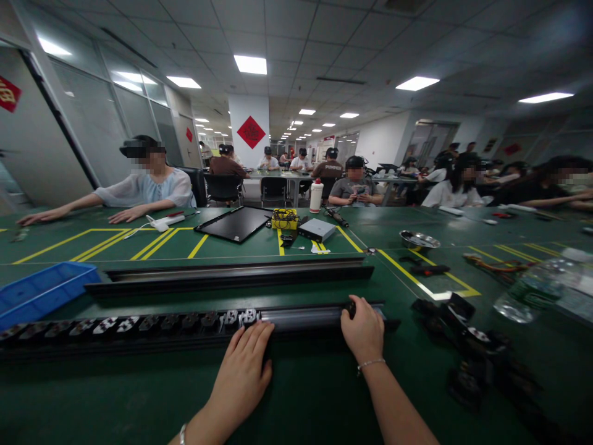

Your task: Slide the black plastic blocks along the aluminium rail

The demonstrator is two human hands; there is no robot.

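Observation:
A long black track [303, 320] lies across the near table, its left part lined with several socket modules [191, 320], some black and some with white parts. My left hand [245, 364] lies palm down with fingers stretched out, its fingertips on the track's near edge beside the last white-marked module [250, 316]. Near the track's right end, my right hand [364, 327] has its fingers curled round a small black piece [352, 309], mostly hidden by the hand. Between my hands a smooth grey channel of the track shows.
Behind lies a second black track [231, 278]. A blue bin [46, 287] stands left. To the right are loose black modules [477, 352], a plastic bottle [528, 290] and a metal bowl [419, 240]. A person [148, 176] reaches over the table's far left side.

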